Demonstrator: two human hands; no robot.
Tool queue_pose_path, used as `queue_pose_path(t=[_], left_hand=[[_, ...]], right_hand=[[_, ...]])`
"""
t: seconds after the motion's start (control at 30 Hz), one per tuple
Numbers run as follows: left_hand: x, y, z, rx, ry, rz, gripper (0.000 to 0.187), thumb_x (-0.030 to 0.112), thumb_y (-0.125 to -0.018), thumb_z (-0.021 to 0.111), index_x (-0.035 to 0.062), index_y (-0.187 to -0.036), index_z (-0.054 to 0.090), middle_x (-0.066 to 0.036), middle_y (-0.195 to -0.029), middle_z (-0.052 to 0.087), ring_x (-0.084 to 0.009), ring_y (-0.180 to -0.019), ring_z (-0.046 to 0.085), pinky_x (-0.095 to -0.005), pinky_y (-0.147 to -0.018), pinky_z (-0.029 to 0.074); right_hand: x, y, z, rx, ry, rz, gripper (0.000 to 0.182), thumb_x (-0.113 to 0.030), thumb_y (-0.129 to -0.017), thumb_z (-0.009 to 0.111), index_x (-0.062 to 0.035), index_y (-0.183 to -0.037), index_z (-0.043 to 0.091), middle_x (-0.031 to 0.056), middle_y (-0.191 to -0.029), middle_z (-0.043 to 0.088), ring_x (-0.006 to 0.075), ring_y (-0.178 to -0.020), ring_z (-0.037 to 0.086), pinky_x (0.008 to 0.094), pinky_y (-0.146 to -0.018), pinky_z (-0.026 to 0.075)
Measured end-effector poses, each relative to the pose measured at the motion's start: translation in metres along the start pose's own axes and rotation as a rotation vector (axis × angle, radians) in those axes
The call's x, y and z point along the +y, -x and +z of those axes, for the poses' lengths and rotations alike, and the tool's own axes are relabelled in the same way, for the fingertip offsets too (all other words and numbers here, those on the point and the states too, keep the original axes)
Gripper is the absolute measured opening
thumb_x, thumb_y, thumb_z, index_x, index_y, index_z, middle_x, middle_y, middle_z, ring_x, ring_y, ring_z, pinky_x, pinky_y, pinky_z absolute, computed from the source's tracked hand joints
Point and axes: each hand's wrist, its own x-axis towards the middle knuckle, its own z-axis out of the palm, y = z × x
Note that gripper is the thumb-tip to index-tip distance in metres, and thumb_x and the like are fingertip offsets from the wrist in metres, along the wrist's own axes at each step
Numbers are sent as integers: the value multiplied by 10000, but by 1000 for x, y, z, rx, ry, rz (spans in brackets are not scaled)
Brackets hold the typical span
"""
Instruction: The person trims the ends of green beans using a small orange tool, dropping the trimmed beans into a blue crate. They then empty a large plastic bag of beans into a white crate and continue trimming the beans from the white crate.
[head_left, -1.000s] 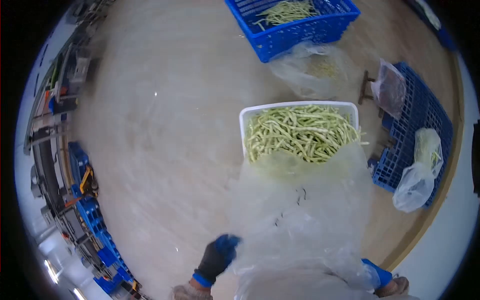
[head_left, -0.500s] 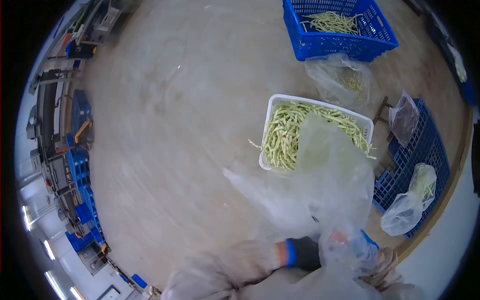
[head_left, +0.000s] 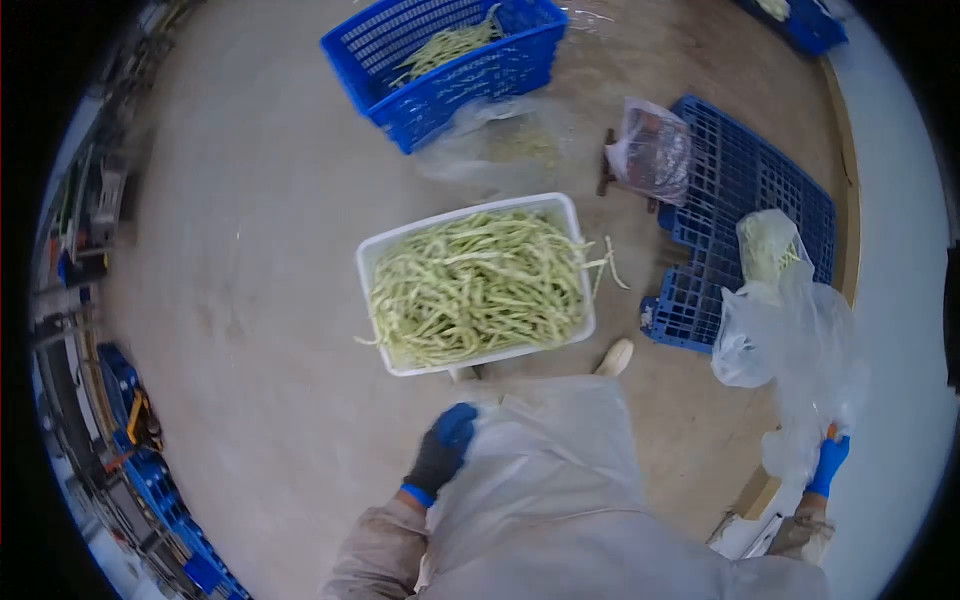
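My right hand [head_left: 828, 465], in a blue glove, is closed on the lower end of a clear plastic bag [head_left: 815, 350] at the far right. The bag hangs crumpled beside another clear bag [head_left: 770, 248] that holds some green beans. My left hand [head_left: 443, 447], in a dark glove with blue fingers, is curled beside my pale apron [head_left: 540, 450]; what its fingers hold, if anything, is hidden. In front of me a white basket [head_left: 365, 262] stands on the floor, heaped with long green beans [head_left: 480, 285]. A few bean ends stick out over its rim.
Beyond the basket are a crumpled clear bag [head_left: 500, 150] and a blue crate [head_left: 480, 85] with some beans. On the right lies a blue plastic pallet [head_left: 740, 150] near the wall, with a bagged dark item [head_left: 652, 150] at its edge. Equipment lines the left side.
My right hand has carried the plastic bag off to the right, uncovering the basket. My left hand has come away from the bag to the apron's left side. The view has turned.
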Motion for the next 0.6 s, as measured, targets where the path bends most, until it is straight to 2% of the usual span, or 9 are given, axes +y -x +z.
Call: queue_pose_path(t=[0.03, 0.1, 0.13, 0.2, 0.23, 0.3, 0.37, 0.43, 0.6], left_hand=[[-8, 3, 5, 79, 24, -125, 228, 154, -880, 521, 36, -1063, 588, -100, -1078, 595, -235, -1015, 548, -325, -889, 422], [-2, 12, 22, 247, 333, -419, 232, 183, -841, 585, 73, -1044, 608, 16, -883, 585, -79, -722, 527, -209, -592, 429], [-13, 16, 35, 310, 438, -508, 271, 173, -854, 576, 22, -1079, 587, -31, -969, 609, -113, -837, 557, -256, -717, 479], [-21, 15, 66, 309, 384, -561, 252, 181, -856, 581, 42, -1065, 595, -33, -950, 610, -104, -824, 553, -251, -697, 476], [-17, 5, 83, 304, 371, -561, 252, 181, -856, 581, 42, -1065, 595, -33, -950, 610, -104, -824, 553, -251, -697, 476], [-6, -11, 120, 209, 143, -539, 236, 176, -839, 596, 81, -1054, 606, 13, -885, 594, -91, -700, 530, -224, -572, 438], [16, -43, 159, 185, 82, -394, 271, 184, -845, 592, 76, -1094, 582, -27, -986, 584, -119, -814, 542, -249, -674, 450], [30, -94, 200, 103, -59, -139, 354, 199, -852, 593, 66, -1173, 525, -76, -1130, 553, -159, -961, 545, -279, -805, 452], [10, -250, 316, -99, 77, -153, 668, 252, -809, 642, 106, -1361, 296, -166, -1219, 472, -234, -994, 547, -316, -734, 498]], right_hand=[[-16, -16, 20, 92, -72, 59, 302, -125, -869, 558, 37, -1123, 545, 117, -1078, 582, 162, -967, 515, 294, -836, 425], [4, -55, 34, 119, -115, 40, 284, -128, -870, 562, 22, -1111, 555, 104, -1038, 599, 155, -937, 519, 304, -813, 433], [10, -84, 37, 145, -81, 37, 319, -176, -847, 596, 36, -1083, 560, 134, -1029, 605, 186, -921, 540, 321, -806, 440], [66, -158, 37, 80, 295, -36, 376, -231, -782, 661, 48, -1015, 565, 196, -999, 607, 268, -899, 574, 361, -793, 452], [121, -199, 35, -16, 632, -101, 389, -238, -742, 692, 45, -975, 565, 228, -977, 603, 320, -891, 587, 384, -788, 458], [149, -239, 52, -134, 732, 40, 404, -240, -699, 711, 40, -945, 555, 244, -952, 593, 364, -888, 572, 408, -780, 456], [178, -246, 84, -253, 826, 184, 421, -242, -656, 729, 35, -915, 546, 259, -927, 584, 408, -885, 557, 431, -772, 455], [218, -239, 140, -298, 765, -162, 468, -251, -624, 742, 40, -918, 522, 248, -906, 575, 418, -868, 548, 447, -756, 453], [133, -151, 277, -415, 598, 47, 685, -230, -753, 641, 77, -1279, 327, 293, -1272, 393, 406, -1180, 390, 419, -984, 335]])
